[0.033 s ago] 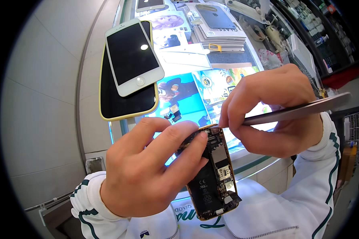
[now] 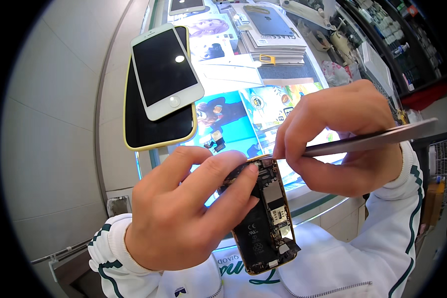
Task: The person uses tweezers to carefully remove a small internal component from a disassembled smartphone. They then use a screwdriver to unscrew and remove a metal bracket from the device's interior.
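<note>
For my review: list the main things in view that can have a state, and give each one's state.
Left hand: closed on the phone.
Right hand: closed on the tweezers.
Phone: open, inner parts bare.
Battery: seated in the phone.
Tweezers: held; tips mostly hidden.
White-framed screen: dark, face up, askew.
Yellow-edged phone: dark, partly covered.
Boxes: stacked.

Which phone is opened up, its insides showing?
The phone in the left hand: its battery and circuit board lie bare; the white-framed one and yellow-edged one beneath it show black screens.
</note>
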Motion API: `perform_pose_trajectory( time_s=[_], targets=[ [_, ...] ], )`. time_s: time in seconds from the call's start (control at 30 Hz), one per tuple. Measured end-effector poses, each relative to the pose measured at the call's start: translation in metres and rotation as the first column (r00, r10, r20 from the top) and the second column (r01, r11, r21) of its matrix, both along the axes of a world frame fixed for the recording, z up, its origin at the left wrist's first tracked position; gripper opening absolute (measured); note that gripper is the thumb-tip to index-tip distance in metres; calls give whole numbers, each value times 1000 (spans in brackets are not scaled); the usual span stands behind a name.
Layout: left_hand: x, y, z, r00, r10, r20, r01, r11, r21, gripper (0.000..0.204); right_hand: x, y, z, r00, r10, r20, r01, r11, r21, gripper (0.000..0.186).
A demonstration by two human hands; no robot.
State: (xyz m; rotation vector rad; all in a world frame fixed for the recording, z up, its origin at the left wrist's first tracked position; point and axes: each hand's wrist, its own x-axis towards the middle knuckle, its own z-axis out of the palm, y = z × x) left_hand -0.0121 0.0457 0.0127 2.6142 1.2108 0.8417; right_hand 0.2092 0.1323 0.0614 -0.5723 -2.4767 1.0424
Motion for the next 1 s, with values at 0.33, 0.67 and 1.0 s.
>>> perform_pose_trajectory(
  time_s=[0.33, 0.67, 1.0],
  targets=[
    [1, 0, 1, 1000, 1, 13, 0, 1000, -27, 35, 11, 2, -19, 994, 101, 35, -106, 894, 436, 31],
    [1, -1, 1, 1000, -1, 25, 2, 999, -39, 34, 13, 4, -25, 986, 142, 88, -167, 857, 488, 36],
    [0, 0, -2, 998, -14, 59, 16, 999, -31, 34, 15, 5, -28, 972, 188, 144, -237, 775, 586, 38]
  ],
)
